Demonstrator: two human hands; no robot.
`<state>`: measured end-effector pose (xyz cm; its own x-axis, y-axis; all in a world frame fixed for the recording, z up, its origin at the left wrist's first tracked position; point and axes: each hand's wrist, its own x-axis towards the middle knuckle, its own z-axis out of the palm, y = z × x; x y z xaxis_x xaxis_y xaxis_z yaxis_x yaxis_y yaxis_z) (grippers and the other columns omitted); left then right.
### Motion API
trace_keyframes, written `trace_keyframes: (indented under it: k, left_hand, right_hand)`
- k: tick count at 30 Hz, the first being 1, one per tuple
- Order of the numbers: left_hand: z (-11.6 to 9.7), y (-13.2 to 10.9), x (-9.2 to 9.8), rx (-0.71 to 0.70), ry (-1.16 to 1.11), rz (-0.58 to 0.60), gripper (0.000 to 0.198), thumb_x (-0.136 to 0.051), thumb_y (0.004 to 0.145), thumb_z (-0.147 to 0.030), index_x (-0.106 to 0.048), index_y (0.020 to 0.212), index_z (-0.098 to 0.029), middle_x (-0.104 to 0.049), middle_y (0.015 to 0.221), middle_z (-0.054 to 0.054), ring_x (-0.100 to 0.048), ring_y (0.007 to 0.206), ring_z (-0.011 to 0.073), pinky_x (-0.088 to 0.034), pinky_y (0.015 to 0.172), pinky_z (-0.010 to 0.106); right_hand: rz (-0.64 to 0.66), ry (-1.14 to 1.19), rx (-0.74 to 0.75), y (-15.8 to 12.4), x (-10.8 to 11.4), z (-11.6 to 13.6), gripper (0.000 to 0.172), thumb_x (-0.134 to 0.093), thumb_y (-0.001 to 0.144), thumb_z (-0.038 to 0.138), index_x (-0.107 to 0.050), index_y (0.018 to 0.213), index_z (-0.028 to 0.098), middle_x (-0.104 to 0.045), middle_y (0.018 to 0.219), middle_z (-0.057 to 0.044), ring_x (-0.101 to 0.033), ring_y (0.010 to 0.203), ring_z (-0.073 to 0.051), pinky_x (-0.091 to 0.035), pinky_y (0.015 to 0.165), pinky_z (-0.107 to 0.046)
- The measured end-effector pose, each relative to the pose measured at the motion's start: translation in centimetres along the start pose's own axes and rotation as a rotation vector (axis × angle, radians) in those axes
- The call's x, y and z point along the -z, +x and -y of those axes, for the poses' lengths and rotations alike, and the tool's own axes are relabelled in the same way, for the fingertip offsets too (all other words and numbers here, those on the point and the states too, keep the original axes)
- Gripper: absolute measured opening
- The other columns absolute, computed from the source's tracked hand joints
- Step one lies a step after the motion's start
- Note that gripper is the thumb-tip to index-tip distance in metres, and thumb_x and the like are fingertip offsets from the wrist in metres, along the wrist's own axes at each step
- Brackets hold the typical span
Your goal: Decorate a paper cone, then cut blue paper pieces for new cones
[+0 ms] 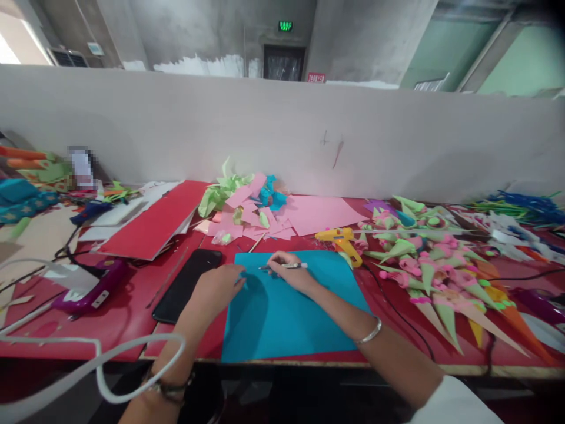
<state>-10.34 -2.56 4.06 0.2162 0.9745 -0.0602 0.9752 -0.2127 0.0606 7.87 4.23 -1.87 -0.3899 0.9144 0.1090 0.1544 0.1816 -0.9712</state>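
A large sheet of blue paper (286, 318) lies flat on the red tabletop in front of me. My right hand (286, 271) is closed around a slim pen (301, 265), its tip pointing left near the sheet's upper part. I cannot make out whether the tip touches the paper. At the sheet's upper left edge is my left hand (219, 288), fingers loosely bent and apart, holding nothing. A black phone-like slab (188, 285) lies under and beside the left wrist. Just beyond the sheet's right corner rests a yellow glue gun (342, 240).
Pink paper (322, 215) and crumpled green scraps (223, 194) lie behind the sheet. Paper cones (426, 271) crowd the right side. To the left are a red board (152, 221), a purple power strip (103, 288) and a white cable (99, 359). A pale partition (247, 129) stands behind.
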Motion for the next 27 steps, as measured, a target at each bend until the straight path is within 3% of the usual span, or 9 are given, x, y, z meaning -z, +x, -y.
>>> trace_keyframes:
  k: [4, 10, 16, 23, 27]
  left_hand:
    - [0.8, 1.5, -1.6, -0.055, -0.023, -0.089, 0.035, -0.037, 0.084, -0.021, -0.050, 0.116, -0.022, -0.050, 0.125, 0.007, -0.060, 0.092, 0.0184, -0.046, 0.075, 0.026]
    - [1.0, 0.6, -3.6, 0.021, 0.067, -0.115, 0.038, -0.034, 0.085, -0.027, -0.045, 0.122, -0.027, -0.028, 0.139, 0.011, -0.064, 0.076, 0.0186, -0.049, 0.061, 0.029]
    - [0.9, 0.8, -3.4, -0.013, 0.106, -0.126, 0.039, -0.031, 0.086, -0.026, -0.044, 0.123, -0.028, -0.032, 0.137, 0.011, -0.064, 0.076, 0.0202, -0.049, 0.061, 0.031]
    - [1.1, 1.0, -3.5, -0.007, 0.087, -0.096, 0.039, -0.030, 0.087, -0.028, -0.044, 0.123, -0.028, -0.032, 0.137, 0.008, -0.064, 0.077, 0.0181, -0.048, 0.061, 0.028]
    - [1.1, 1.0, -3.5, -0.003, 0.067, -0.093, 0.038, -0.030, 0.087, -0.028, -0.043, 0.123, -0.028, -0.033, 0.137, 0.007, -0.063, 0.082, 0.0181, -0.047, 0.064, 0.027]
  right_hand:
    - [-0.020, -0.040, 0.015, -0.2, 0.1, 0.3, 0.017, -0.050, 0.076, 0.031, -0.048, 0.065, 0.018, -0.056, 0.057, 0.003, -0.049, 0.051, -0.008, -0.036, 0.049, -0.019]
    - [-0.026, -0.097, 0.036, -0.4, 0.1, 0.3, 0.018, -0.048, 0.078, 0.028, -0.046, 0.063, 0.019, -0.054, 0.057, 0.004, -0.047, 0.053, -0.009, -0.035, 0.052, -0.020]
    - [0.020, -0.105, 0.054, -0.5, 0.0, 0.5, 0.017, -0.050, 0.077, 0.026, -0.048, 0.062, 0.018, -0.055, 0.059, 0.002, -0.050, 0.058, -0.010, -0.036, 0.056, -0.021]
    - [0.306, -0.032, -0.016, -1.0, 0.4, 0.9, 0.015, -0.052, 0.073, 0.024, -0.049, 0.060, 0.017, -0.058, 0.053, 0.002, -0.054, 0.051, -0.010, -0.039, 0.052, -0.021]
    - [0.168, -0.050, 0.014, -0.8, 0.4, 0.9, 0.016, -0.049, 0.076, 0.026, -0.049, 0.063, 0.018, -0.057, 0.057, 0.002, -0.051, 0.053, -0.009, -0.038, 0.053, -0.021]
